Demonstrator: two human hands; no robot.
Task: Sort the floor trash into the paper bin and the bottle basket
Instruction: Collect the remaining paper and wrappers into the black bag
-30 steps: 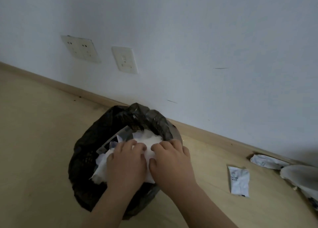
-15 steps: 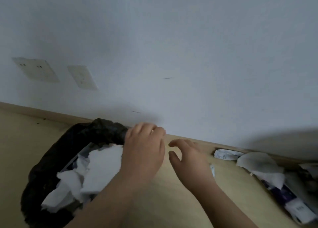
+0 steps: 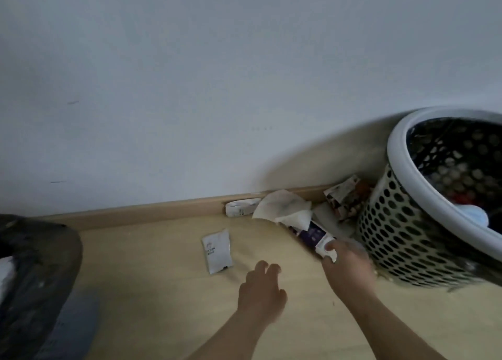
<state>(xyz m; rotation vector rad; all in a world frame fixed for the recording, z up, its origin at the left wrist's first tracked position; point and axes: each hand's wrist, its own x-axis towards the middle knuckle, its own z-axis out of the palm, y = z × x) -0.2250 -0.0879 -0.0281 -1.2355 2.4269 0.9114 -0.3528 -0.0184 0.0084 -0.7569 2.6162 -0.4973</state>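
Note:
The paper bin (image 3: 35,272), lined with a black bag, sits at the left edge with white paper inside. At the right stands the perforated white bottle basket (image 3: 402,224). Floor trash lies between them: a small white packet (image 3: 217,251), a crumpled tissue (image 3: 282,207), a folded white wrapper (image 3: 240,209) by the skirting, a printed paper piece (image 3: 341,196) and a purple-and-white carton (image 3: 315,236). My right hand (image 3: 345,264) grips the carton's near end beside the basket. My left hand (image 3: 262,291) hovers over the floor with fingers apart, holding nothing.
A white wall with a wooden skirting board (image 3: 152,210) runs behind everything. The floor is pale wood. The basket holds dark items, something red and something pale blue (image 3: 474,215).
Both hands left the paper bin and moved right. The view swung right, bringing the basket in. My right hand has taken hold of the carton.

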